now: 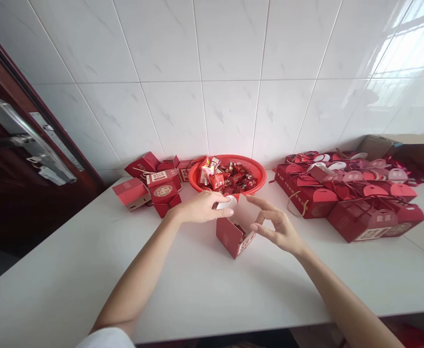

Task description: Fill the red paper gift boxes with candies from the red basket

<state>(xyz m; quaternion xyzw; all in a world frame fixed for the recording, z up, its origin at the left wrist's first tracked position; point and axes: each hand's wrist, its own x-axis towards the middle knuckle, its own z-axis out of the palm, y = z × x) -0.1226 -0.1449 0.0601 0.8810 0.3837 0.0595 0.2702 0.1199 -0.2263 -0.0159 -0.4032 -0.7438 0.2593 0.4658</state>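
A small red cardboard gift box (230, 238) stands upright on the table in front of me, its top open and its pale inside showing. A few dark red wrapped pieces lie in it. At its left rim is my left hand (203, 208), fingers stretched out, with a white flap showing between thumb and forefinger. Over the right side, my right hand (279, 226) has its fingers apart and its thumb tip at the box edge; whether it touches is hard to tell. Just behind the box sits a red plastic basket (258, 175) of wrapped candies (233, 178).
Several red boxes (164, 192) lie jumbled at the back left of the white table (197, 299). Rows of red handled boxes (364, 217) stand on the right, with a brown carton (396, 145) behind. A tiled wall backs the table; a dark door (12, 159) is left.
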